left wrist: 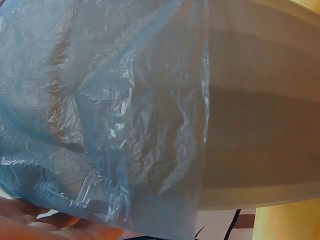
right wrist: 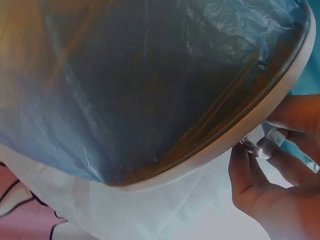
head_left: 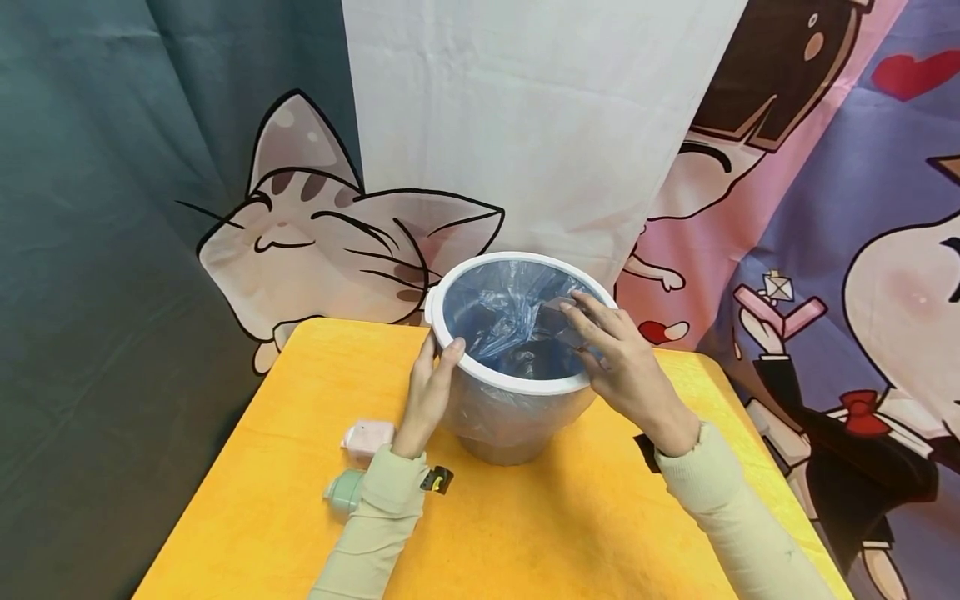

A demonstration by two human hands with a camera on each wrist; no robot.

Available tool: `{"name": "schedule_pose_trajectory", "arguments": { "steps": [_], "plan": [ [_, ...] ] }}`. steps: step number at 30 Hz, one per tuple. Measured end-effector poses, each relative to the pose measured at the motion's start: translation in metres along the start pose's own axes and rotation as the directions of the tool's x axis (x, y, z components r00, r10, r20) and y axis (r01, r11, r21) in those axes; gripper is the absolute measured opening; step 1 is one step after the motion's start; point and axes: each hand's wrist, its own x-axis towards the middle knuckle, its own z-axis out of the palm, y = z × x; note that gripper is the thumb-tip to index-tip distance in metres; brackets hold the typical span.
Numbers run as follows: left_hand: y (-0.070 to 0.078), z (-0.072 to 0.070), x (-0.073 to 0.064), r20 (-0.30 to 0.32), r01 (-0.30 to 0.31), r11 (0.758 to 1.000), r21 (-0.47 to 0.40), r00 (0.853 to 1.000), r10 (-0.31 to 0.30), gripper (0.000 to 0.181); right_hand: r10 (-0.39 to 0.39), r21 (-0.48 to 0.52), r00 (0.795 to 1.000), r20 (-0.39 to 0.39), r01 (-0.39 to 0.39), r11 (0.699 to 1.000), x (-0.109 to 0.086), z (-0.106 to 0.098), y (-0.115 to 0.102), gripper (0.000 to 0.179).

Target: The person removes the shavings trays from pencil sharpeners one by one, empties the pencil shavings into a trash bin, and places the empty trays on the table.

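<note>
A trash can [head_left: 498, 454] with a white rim [head_left: 517, 383] stands upright on the table, lined with a translucent blue bag [head_left: 502, 329]. The bag's edge folds over the rim and hangs down the outside. My left hand [head_left: 431, 387] grips the can's left side, thumb at the rim and fingers outside; its fingers show under the bag in the left wrist view. At the right rim, my right hand [head_left: 630, 367] reaches over the opening with bent fingers. In the right wrist view its fingertips pinch a piece of clear, shiny plastic [right wrist: 260, 145].
A pink packet [head_left: 369, 437] lies left of the can on the yellow table [head_left: 540, 550]. Nearer, a pale green object [head_left: 347, 492] sits partly behind the left sleeve. Cartoon-printed curtains [head_left: 525, 125] hang behind and beside the table.
</note>
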Motion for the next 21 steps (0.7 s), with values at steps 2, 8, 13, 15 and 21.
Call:
{"name": "schedule_pose_trajectory", "arguments": {
  "steps": [2,8,13,15,21],
  "plan": [
    [0.006,0.001,-0.002,0.002,0.003,1.0,0.009,1.0,-0.003,0.068,0.012,0.007,1.0,-0.02,-0.012,1.0,-0.001,0.0,0.0,0.076],
    [-0.003,0.0,0.001,0.004,0.001,1.0,-0.01,1.0,-0.001,0.068,0.046,0.05,0.996,-0.074,-0.042,0.998,-0.002,0.005,0.003,0.074],
    [-0.021,0.0,0.008,-0.006,-0.011,1.0,-0.006,1.0,0.011,0.068,0.082,0.121,0.991,-0.104,-0.069,0.99,-0.004,0.006,0.004,0.071],
    [-0.024,0.001,0.008,-0.015,-0.026,1.0,-0.001,1.0,0.026,0.068,0.108,0.173,0.99,-0.096,-0.09,0.981,-0.005,0.006,0.003,0.072],
    [-0.025,0.001,0.009,-0.021,-0.047,0.999,-0.003,0.999,0.047,0.066,0.211,0.277,0.976,-0.061,-0.186,0.943,0.0,-0.002,-0.014,0.072]
  ]
}}
